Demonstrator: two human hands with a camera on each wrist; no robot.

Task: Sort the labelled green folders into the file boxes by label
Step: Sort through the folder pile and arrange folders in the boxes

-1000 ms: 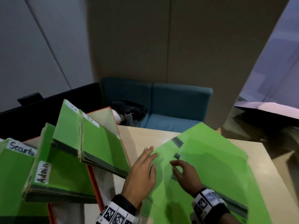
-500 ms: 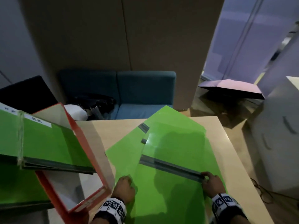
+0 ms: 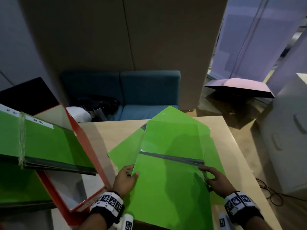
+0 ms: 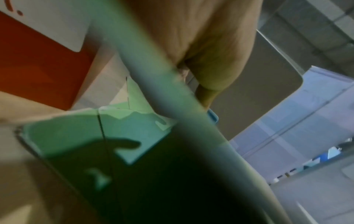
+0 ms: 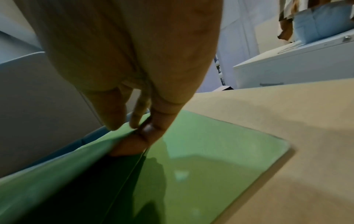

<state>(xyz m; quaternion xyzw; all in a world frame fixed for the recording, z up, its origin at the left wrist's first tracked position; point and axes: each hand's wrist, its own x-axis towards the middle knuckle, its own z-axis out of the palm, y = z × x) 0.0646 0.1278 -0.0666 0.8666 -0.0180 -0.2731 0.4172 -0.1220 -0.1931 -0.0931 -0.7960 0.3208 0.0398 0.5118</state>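
A green folder (image 3: 169, 180) with a dark strip across it is held up over the table (image 3: 221, 130), tilted toward me. My left hand (image 3: 127, 175) grips its left corner. My right hand (image 3: 209, 176) pinches its right edge by the strip; in the right wrist view the thumb and fingers (image 5: 141, 130) clamp that edge (image 5: 57, 174). More green folders (image 3: 126, 150) lie flat beneath it. At the left a red file box (image 3: 93, 156) holds green folders (image 3: 49, 143) with a white label reading "H.R" (image 3: 39, 122).
Behind the table stands a blue sofa (image 3: 141, 93) with a black bag (image 3: 98, 103) on it. A pink umbrella (image 3: 239, 88) lies on the floor at the back right. A white cabinet (image 3: 285, 146) stands right of the table, with cables on the floor.
My hands left the top of the pile and went to the top folder's left and right edges, then lifted it toward me. My view swung right, away from the boxes.
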